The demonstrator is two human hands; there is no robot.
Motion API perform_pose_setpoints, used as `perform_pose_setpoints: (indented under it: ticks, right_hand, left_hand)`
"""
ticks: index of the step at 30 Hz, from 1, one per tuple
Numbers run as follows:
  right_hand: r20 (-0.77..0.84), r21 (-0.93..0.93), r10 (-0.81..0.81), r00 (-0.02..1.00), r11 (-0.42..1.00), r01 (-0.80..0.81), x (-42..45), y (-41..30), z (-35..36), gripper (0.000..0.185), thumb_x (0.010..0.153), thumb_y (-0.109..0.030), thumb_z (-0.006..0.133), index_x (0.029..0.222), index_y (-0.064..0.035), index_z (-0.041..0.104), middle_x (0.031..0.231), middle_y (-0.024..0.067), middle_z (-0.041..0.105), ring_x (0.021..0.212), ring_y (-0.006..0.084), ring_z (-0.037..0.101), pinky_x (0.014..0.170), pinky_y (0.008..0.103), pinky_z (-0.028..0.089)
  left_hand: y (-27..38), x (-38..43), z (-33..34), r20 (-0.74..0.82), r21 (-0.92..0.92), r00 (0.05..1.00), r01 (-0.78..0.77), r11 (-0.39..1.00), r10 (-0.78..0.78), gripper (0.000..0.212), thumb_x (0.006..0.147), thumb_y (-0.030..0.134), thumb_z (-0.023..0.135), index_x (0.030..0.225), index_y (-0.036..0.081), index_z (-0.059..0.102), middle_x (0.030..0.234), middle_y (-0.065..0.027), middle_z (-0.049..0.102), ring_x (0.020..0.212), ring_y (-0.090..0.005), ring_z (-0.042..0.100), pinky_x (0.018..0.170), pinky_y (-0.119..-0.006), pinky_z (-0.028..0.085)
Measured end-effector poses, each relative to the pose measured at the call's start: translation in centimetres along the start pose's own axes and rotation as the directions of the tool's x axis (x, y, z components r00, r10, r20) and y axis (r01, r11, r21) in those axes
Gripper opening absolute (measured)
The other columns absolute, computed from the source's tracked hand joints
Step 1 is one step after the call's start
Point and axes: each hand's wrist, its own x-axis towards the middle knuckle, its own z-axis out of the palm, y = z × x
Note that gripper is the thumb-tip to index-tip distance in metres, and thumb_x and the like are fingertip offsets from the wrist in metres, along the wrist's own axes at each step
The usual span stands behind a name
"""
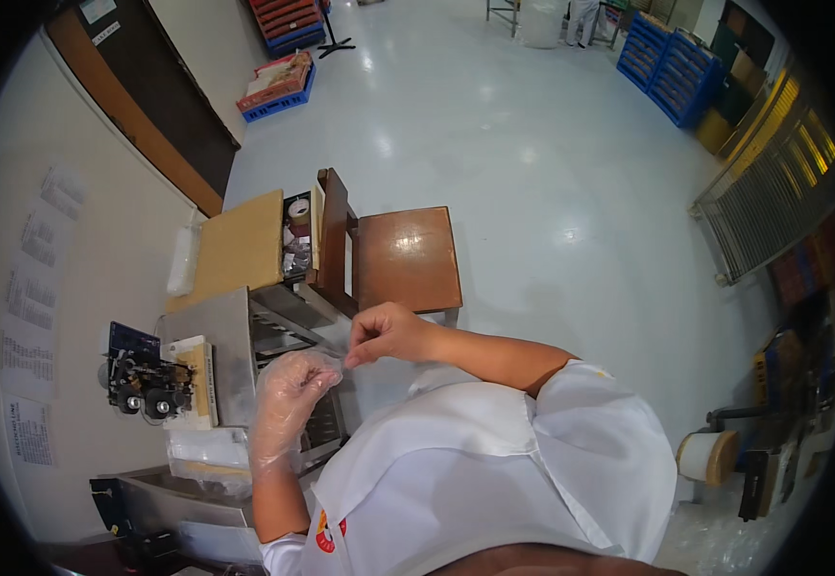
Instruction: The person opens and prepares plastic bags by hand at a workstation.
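A clear, thin plastic glove covers my left hand [295, 403], which is raised in front of my white uniform at the lower centre. Its fingers are bent, with the fingertips turned to the right. Close beside them is my bare right hand [388, 335], its thumb and forefinger pinched on the loose edge of the glove [341, 362]. The exact grip at the fingertips is too small to make out fully. Behind the gloved hand stands a steel table [226, 317], and beyond my right hand is a brown wooden chair [410, 259].
On the left are a black device with rollers [147, 385], a white box [208, 389], a drawer with a tape roll [298, 210] and a brown board [241, 241]. Crates [280, 83] stand at the far left. A wire rack [756, 209] is at right. A person [581, 21] stands far off.
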Motion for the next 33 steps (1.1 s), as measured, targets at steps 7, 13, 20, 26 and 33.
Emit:
perform_pose_setpoints:
  ticks: [7,13,20,26,33]
  right_hand:
    - [-0.100,-0.233,-0.151,0.984,0.964,0.124,0.8,-2.0,-0.1,0.018,0.091,-0.021,0.069,0.094,-0.0038,0.070,0.082,0.0058,0.067,0.072,0.0164,0.064,0.066,0.0307,0.050]
    - [0.055,-0.538,-0.253,0.966,0.807,0.242,0.3,-1.8,2.3,0.018,0.086,-0.021,0.071,0.093,-0.0043,0.069,0.077,0.0092,0.064,0.071,0.0224,0.063,0.067,0.0352,0.049]
    - [0.139,0.039,-0.128,0.982,0.992,0.124,0.3,-0.3,3.3,0.022,0.097,-0.023,0.063,0.105,-0.0027,0.066,0.102,0.0046,0.065,0.097,0.0113,0.061,0.085,0.0279,0.050]
    - [0.017,0.263,-0.031,0.999,0.964,0.026,-1.5,1.0,5.0,0.028,0.103,-0.026,0.055,0.116,-0.0026,0.061,0.111,0.0033,0.063,0.105,0.0124,0.061,0.094,0.0291,0.049]
    - [0.144,0.101,0.044,0.989,0.993,-0.058,-3.3,0.7,4.1,0.019,0.101,-0.021,0.057,0.096,-0.0045,0.066,0.093,0.0013,0.065,0.076,0.0094,0.060,0.068,0.0290,0.050]
  left_hand:
    - [0.7,-2.3,-0.9,-0.046,-0.018,0.994,-0.095,0.995,0.094,0.010,0.077,0.004,0.072,0.083,0.001,0.067,0.089,-0.0108,0.069,0.076,-0.0272,0.061,0.069,-0.035,0.048]
    - [2.9,-3.8,-0.3,0.021,0.639,0.880,-0.377,0.670,0.475,0.018,0.073,0.014,0.078,0.088,0.006,0.071,0.087,-0.0074,0.069,0.073,-0.0295,0.059,0.066,-0.040,0.049]
    - [3.8,-5.0,-1.3,-0.120,0.740,0.914,-0.177,0.649,0.387,0.008,0.078,0.005,0.073,0.082,0.010,0.068,0.074,-0.0067,0.062,0.072,-0.0283,0.058,0.067,-0.042,0.044]
    - [4.7,-5.3,-1.1,0.004,0.593,0.909,-0.337,0.731,0.416,0.006,0.086,0.007,0.068,0.083,0.006,0.064,0.081,-0.0091,0.065,0.072,-0.0292,0.060,0.066,-0.041,0.046]
    - [3.6,-6.5,-0.9,0.180,-0.332,0.984,0.047,0.942,0.015,0.006,0.089,0.002,0.064,0.088,-0.003,0.065,0.115,-0.0213,0.069,0.107,-0.0248,0.066,0.092,-0.036,0.049]
